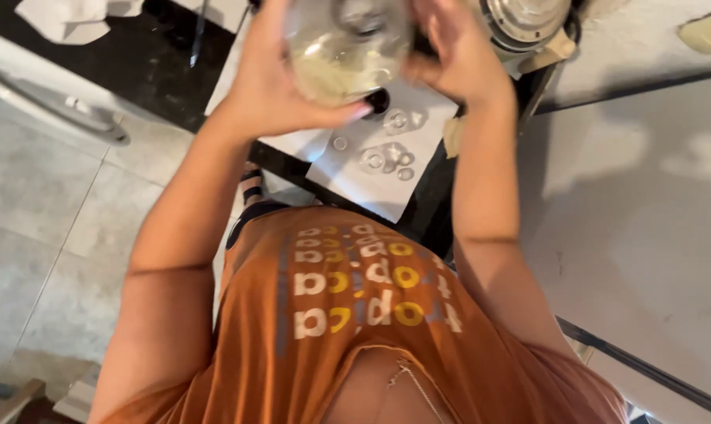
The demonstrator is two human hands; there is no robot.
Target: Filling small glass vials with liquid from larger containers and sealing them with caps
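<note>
**Clear jar held in both hands above the counter**

Far left: a pale tiled floor (49, 196) and, at the upper edge, a white crumpled cloth (65, 17) on a dark surface.

Left hand (273, 78): fingers wrapped around the left side of the jar, thumb (348, 114) pressed under its lower edge; clamped on it.

Centre: the clear jar (344, 51) is held up close to the camera, above the counter, partly cut off by the top edge. It is round and transparent, with a pale yellowish mass visible inside; it is blurred, so finer detail cannot be told.

Below the jar: a white paper sheet (371, 188) on a dark counter, carrying several small clear rings and discs (383, 157).

Right hand (457, 55): fingers closed against the right side of the jar, gripping it.

Upper right: a round metal appliance part (528, 20), partly hidden behind the right hand. Far right: a light grey surface (646, 196).
</note>
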